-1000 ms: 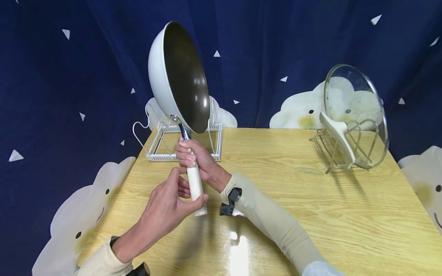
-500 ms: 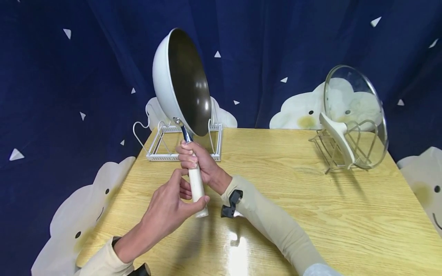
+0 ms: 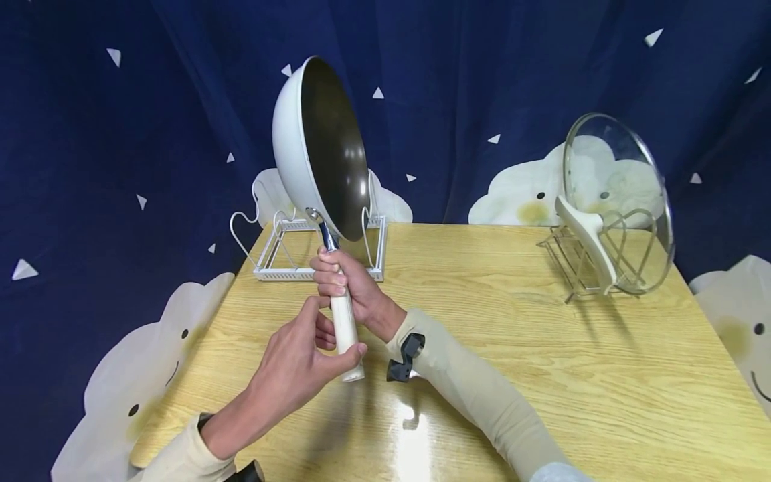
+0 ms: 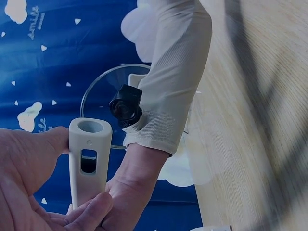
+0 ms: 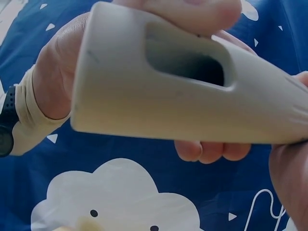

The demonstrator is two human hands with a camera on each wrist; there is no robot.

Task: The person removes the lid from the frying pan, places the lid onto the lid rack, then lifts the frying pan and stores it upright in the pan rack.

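Note:
A white wok with a dark inside is held up on its edge in the head view, handle pointing down toward me. Just below the metal neck, my right hand grips the cream handle with fingers curled round it. Lower down, my left hand holds the handle's end lightly, thumb on the near side and fingertips behind. The left wrist view shows the handle's hollow end between thumb and fingers. A long slot in the handle faces the right wrist camera.
Behind the wok stands a white wire rack on the wooden table. A glass lid with a cream handle leans upright in a metal stand at the right. A dark blue curtain hangs behind.
The wok has come down a little and shifted slightly right, with both hands moving along on its handle. The lid and racks stay put.

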